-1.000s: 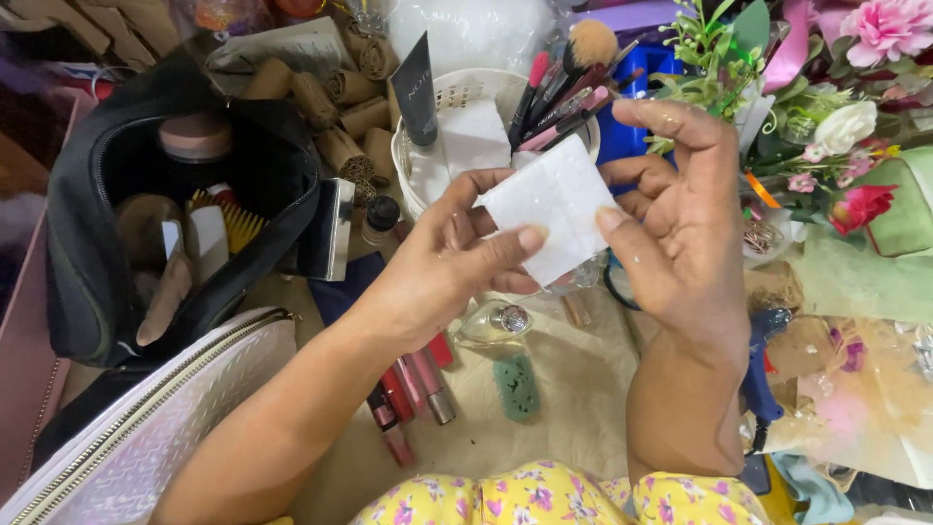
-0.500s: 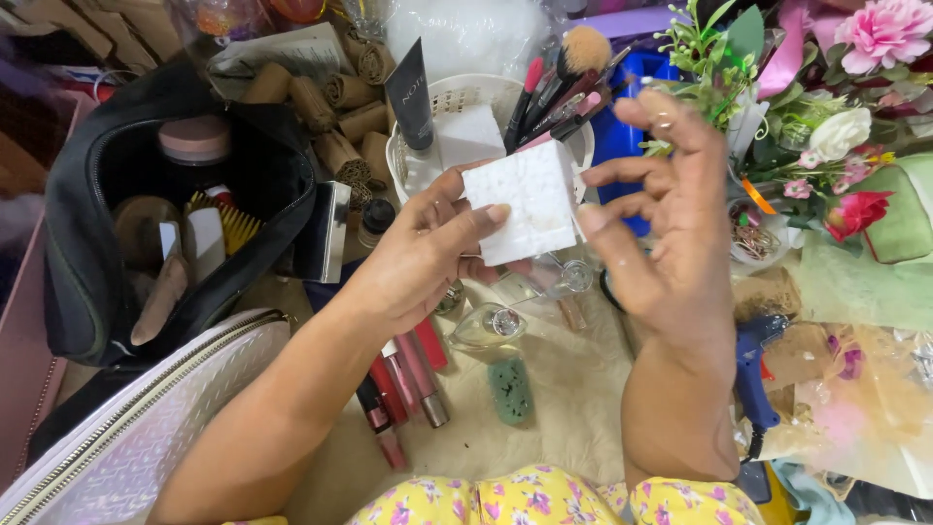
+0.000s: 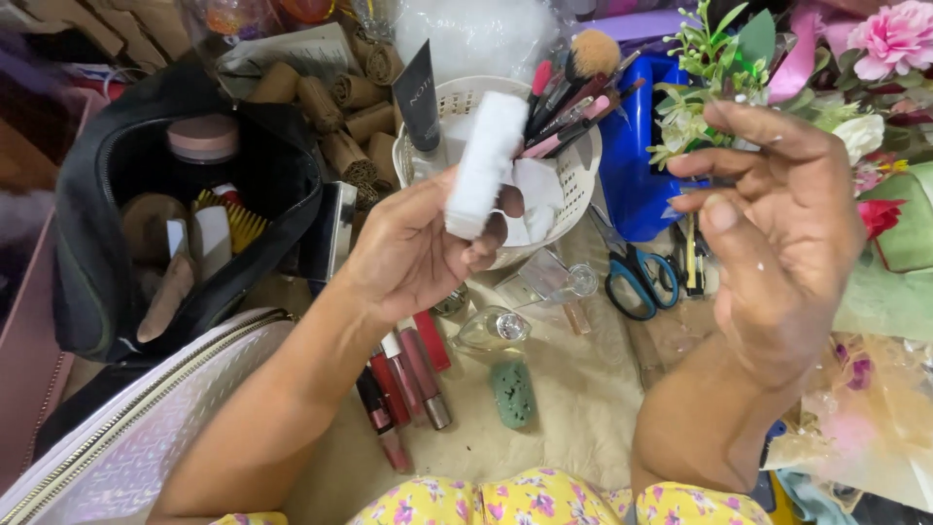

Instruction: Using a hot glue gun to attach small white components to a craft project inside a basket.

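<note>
We have the white pad (image 3: 483,165) up in our left hand (image 3: 418,248), pinched by its lower end between thumb and fingers (image 3: 486,251), and its long axis runs nearly upright, leaning a touch to the right at the top. It sits edge-on to us, so we see a narrow white strip and not a broad face. That's the relation that counts here: the pad rises up and away from the left fingertips, with its free upper end standing right in front of the white basket (image 3: 573,180), just beside the brushes (image 3: 573,83) poking out of it. Our right hand (image 3: 777,243) is well apart, off to the right, holding nothing; its fingers are loosely curled and slightly spread, the thumb lifted, the palm turned toward the pad. So the left hand is the one on the pad, and the right would have to come leftward across the gap, over the scissors (image 3: 637,277) lying below, to meet that free end. Under the left wrist the lip tubes (image 3: 408,374) lie in a row on the cloth, with a small green piece (image 3: 512,394) near them and a clear bottle (image 3: 491,329) just above it. To the left, the black bag (image 3: 185,214) gapes open, a black tube (image 3: 420,97) stands at the basket's near rim, and the blue box (image 3: 641,165) sits behind the scissors beside the flowers (image 3: 875,49).
</note>
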